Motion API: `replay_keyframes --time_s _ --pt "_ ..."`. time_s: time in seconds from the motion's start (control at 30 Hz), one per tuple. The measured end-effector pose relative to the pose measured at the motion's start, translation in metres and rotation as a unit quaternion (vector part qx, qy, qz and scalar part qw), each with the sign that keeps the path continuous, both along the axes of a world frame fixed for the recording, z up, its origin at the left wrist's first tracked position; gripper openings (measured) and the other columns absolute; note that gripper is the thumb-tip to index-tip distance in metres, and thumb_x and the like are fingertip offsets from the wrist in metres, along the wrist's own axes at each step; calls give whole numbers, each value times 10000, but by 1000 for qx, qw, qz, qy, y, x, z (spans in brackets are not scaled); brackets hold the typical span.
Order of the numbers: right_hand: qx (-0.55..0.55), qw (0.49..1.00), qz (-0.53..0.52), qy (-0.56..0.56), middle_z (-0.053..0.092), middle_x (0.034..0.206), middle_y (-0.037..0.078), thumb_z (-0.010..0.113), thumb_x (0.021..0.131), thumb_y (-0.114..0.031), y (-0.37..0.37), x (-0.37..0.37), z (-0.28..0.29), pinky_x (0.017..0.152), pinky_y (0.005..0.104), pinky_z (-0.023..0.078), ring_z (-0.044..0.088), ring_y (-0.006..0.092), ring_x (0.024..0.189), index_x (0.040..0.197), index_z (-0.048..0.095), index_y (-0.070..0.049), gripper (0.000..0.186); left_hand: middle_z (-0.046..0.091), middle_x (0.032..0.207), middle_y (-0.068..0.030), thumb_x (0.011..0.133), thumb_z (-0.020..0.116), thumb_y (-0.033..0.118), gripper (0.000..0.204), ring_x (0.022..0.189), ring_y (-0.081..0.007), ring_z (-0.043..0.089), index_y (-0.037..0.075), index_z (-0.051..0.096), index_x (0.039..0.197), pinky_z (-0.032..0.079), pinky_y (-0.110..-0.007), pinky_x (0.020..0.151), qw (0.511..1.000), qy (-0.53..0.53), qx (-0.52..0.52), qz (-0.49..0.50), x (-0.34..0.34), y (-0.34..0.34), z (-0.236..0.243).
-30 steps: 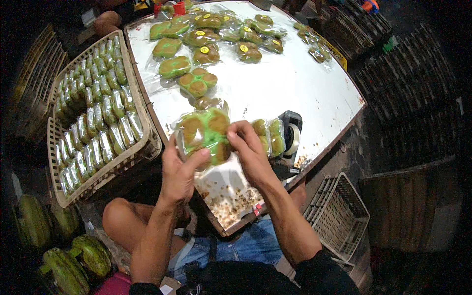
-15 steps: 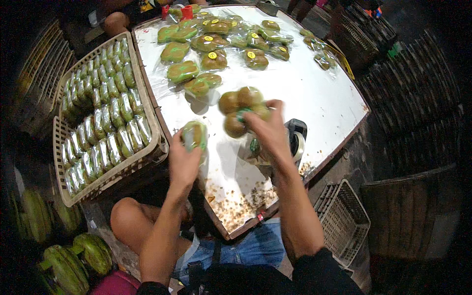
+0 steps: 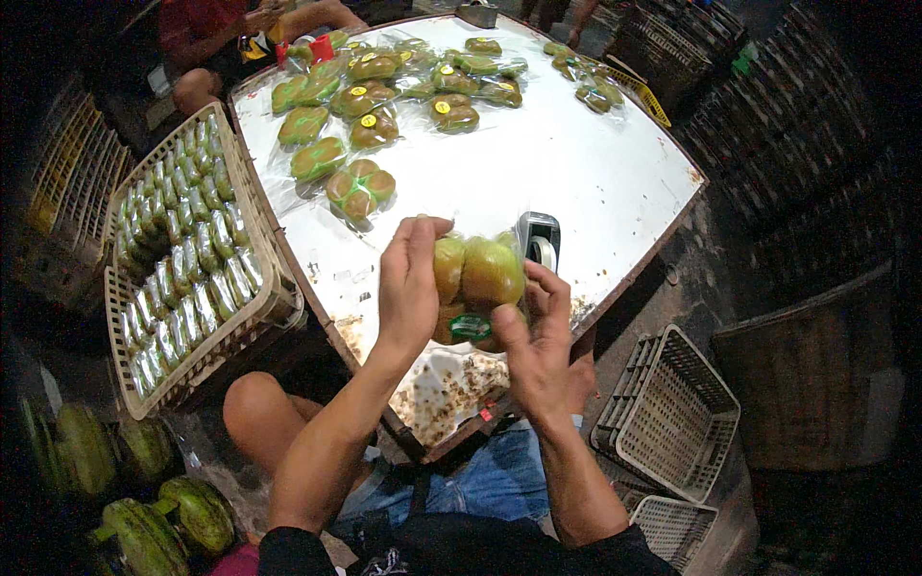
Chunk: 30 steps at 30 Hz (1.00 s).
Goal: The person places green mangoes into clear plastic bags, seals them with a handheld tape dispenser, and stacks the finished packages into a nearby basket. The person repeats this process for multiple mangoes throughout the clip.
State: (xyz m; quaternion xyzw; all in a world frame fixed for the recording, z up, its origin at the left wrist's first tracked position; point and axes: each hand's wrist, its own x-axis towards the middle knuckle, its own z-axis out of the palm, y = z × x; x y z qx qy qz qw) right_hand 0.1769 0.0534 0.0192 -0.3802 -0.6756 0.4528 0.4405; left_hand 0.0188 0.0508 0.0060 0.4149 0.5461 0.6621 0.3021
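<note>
Both my hands are around one clear-wrapped pack of round, greenish-brown fruits (image 3: 493, 274), held above the near part of the white table. A dark green label shows on its lower side. Against the pack's left side, my left hand (image 3: 413, 283) has its fingers stretched upward along the wrap. My right hand (image 3: 536, 336) grips the opposite side, its thumb across the front. Just beyond the right fingers stands a tape dispenser (image 3: 540, 240). A pack of fruits with green bands (image 3: 360, 192) lies on the table past my left hand.
Several wrapped packs (image 3: 370, 101), some with yellow stickers, cover the far table (image 3: 480, 173). A crate (image 3: 274, 278) of wrapped fruits stands at left, an open crate (image 3: 672, 413) at right. Large green fruits (image 3: 144, 538) lie lower left. Another person (image 3: 206, 86) sits at far left.
My left hand has left its own separate pack and come over to a pack shared with the right. My right hand has moved lower and nearer. The view has shifted slightly.
</note>
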Motion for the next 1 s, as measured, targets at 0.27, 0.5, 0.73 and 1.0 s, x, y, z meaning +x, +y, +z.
replay_keyframes --time_s 0.27,0.5,0.73,1.0 --pt "100 994 -28 -31 593 1046 106 567 978 -79 0 26 7 875 327 482 572 190 987 1021 572 -34 62 605 864 -99 1052 479 195 258 773 -183 593 -5 621 972 484 -318 739 968 214 124 34 14 -43 19" --pt "73 991 -98 62 582 1135 146 570 985 -106 -16 -7 14 931 347 483 585 218 1054 1021 542 -11 105 613 788 -51 1066 459 212 313 721 -99 569 -12 599 897 474 -259 668 994 25 70 84 -4 -64 18" --pt "-17 979 28 201 653 967 129 504 1023 -116 -29 -20 19 855 363 543 657 213 903 1071 473 -22 109 599 806 -53 1052 492 227 279 719 -109 548 -16 591 961 469 -274 672 999 -33 -30 11 -14 -70 21" --pt "-66 959 89 262 664 1002 176 472 1028 -112 -29 -32 27 844 371 544 658 246 933 1084 432 -44 97 612 1136 -183 950 659 198 527 888 -266 632 -25 398 1349 511 -330 807 953 215 188 101 -7 -68 18"
